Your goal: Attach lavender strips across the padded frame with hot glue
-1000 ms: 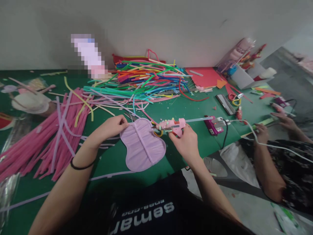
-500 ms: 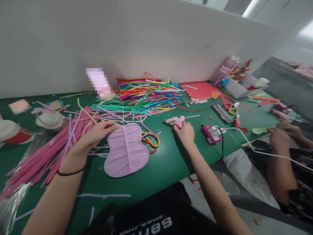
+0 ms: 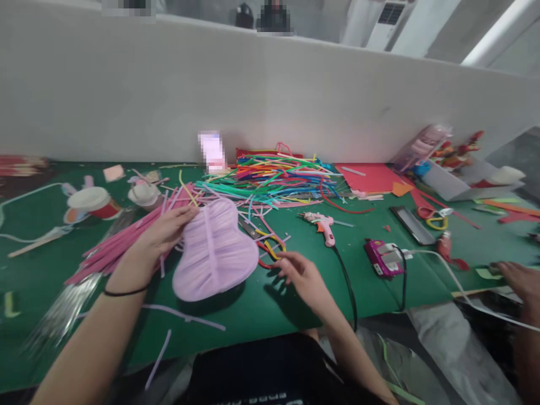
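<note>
My left hand (image 3: 171, 233) pinches the upper left edge of a lilac, lobed piece (image 3: 219, 253) that looks built from fuzzy pipe cleaners, with one strip running across its middle. The piece is raised and tilted above the table. My right hand (image 3: 301, 275) is empty, its fingers loosely curled and apart, close to the handles of scissors (image 3: 276, 246) with red and yellow grips. Whether the fingertips touch the handles I cannot tell. The lilac piece partly hides the scissors. Further back, a pink hot glue gun (image 3: 324, 224) rests on the table, its black cable trailing forward.
Pink pipe cleaners (image 3: 126, 236) lie on the left, with a colourful heap (image 3: 282, 177) at the back. Lidded cups (image 3: 95, 202) stand at the left. A purple power adapter (image 3: 382, 261) with plugs sits to the right. A co-worker's hand (image 3: 517, 278) is at far right.
My right hand has let go of the glue gun and moved left to the scissors' handles. The lilac piece has been lifted and turned in my left hand. The view has shifted.
</note>
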Demonstrator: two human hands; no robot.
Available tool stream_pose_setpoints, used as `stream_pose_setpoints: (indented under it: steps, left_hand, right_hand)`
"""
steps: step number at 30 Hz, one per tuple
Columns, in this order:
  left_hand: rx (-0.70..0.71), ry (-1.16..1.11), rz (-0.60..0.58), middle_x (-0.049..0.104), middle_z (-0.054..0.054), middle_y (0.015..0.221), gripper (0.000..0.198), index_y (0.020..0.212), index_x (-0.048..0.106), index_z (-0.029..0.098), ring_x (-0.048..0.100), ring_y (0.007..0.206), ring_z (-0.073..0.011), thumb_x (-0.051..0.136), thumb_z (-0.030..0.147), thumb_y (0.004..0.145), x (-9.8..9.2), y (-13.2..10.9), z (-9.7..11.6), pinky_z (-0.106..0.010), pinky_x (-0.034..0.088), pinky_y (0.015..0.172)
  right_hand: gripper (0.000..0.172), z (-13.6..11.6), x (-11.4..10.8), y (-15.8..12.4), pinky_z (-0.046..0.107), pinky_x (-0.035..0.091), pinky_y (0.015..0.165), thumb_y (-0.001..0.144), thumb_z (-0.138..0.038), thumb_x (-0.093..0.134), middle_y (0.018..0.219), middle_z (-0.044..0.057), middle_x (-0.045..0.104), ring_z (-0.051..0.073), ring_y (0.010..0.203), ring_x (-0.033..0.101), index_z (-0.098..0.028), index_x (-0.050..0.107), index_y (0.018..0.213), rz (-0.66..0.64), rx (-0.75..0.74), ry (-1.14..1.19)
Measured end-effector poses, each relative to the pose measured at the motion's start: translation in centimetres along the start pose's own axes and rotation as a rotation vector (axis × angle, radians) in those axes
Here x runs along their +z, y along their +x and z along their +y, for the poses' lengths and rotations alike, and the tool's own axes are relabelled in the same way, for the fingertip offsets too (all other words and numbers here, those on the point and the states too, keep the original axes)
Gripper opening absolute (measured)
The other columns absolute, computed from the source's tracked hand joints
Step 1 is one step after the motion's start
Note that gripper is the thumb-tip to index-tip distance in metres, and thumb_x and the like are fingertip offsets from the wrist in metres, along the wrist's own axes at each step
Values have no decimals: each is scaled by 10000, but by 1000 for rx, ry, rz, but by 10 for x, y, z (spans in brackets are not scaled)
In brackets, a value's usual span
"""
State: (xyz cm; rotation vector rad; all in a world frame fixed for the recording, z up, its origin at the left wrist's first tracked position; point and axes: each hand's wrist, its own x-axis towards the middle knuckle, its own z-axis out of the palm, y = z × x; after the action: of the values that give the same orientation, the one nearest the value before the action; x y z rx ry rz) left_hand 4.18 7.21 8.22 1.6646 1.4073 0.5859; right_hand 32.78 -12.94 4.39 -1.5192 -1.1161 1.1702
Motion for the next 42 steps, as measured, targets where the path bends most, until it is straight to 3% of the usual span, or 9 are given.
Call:
stream_pose_setpoints:
  steps: [2, 6, 13, 19, 21, 24, 30, 35, 42]
  left_hand:
    - [4, -140, 4, 735, -99, 879, 581, 941, 655, 172, 681, 879, -232, 594, 715, 743, 15, -3, -5, -333, 582, 734]
    - [6, -286, -35, 715, -90, 848, 541, 924, 660, 175, 676, 810, -208, 678, 662, 690, 30, -7, -15, -318, 564, 699]
    - [122, -165, -357, 712, -55, 774, 420, 841, 731, 158, 613, 646, -159, 735, 548, 684, 40, 5, 3, -272, 474, 595]
    - [342, 124, -522, 740, -68, 786, 272, 798, 767, 155, 640, 720, -195, 748, 407, 695, 85, 28, 52, -281, 471, 668]
    - [406, 199, -446, 752, -71, 1032, 332, 1008, 758, 183, 664, 913, -206, 709, 397, 758, 85, 26, 62, -272, 476, 806]
    - [422, 353, -251, 671, -52, 1278, 376, 1168, 691, 233, 609, 1125, -208, 584, 439, 872, 48, 9, 60, -274, 420, 960]
    - [85, 762, 172, 715, -172, 954, 270, 880, 683, 149, 651, 984, -344, 540, 378, 876, -50, -41, -5, -396, 452, 843]
    - [-50, 910, 240, 721, -172, 885, 239, 855, 661, 119, 677, 869, -301, 556, 333, 879, -43, -46, -49, -333, 454, 742]
    - [55, 941, 344, 708, -150, 956, 289, 991, 654, 154, 667, 890, -296, 419, 321, 974, -38, -60, -29, -330, 435, 692]
  right_hand:
    - [551, 6, 29, -18, 277, 501, 661, 839, -550, 659, 1100, 103, 712, 163, 821, 667, -186, 567, 1242, -225, 71, 258]
    - [621, 20, 59, -41, 276, 529, 728, 721, -484, 803, 1152, 94, 703, 153, 870, 683, -201, 569, 1222, -351, 208, 424]
    - [467, 16, 13, -61, 235, 450, 524, 810, -602, 670, 659, 13, 660, 112, 557, 590, -136, 698, 821, -409, 252, 23]
    - [491, 7, 9, -74, 197, 382, 415, 820, -628, 641, 815, 52, 713, 89, 513, 600, -139, 673, 800, -496, 278, 46]
    - [478, 7, 14, -75, 194, 387, 404, 820, -624, 644, 863, 58, 724, 87, 507, 605, -147, 655, 838, -508, 290, 73]
    - [465, 9, 18, -75, 193, 402, 403, 817, -617, 656, 877, 54, 726, 88, 503, 612, -160, 634, 900, -509, 288, 113]
    - [515, 21, 26, -67, 190, 424, 415, 794, -643, 665, 811, 44, 714, 89, 493, 611, -150, 631, 938, -444, 281, 204]
    - [467, 26, 34, -59, 183, 420, 426, 833, -595, 655, 829, 39, 707, 81, 506, 607, -149, 636, 967, -434, 243, 225]
    - [328, -3, 34, -42, 287, 526, 559, 951, -480, 530, 879, 68, 721, 166, 673, 676, -179, 657, 987, -176, -89, -178]
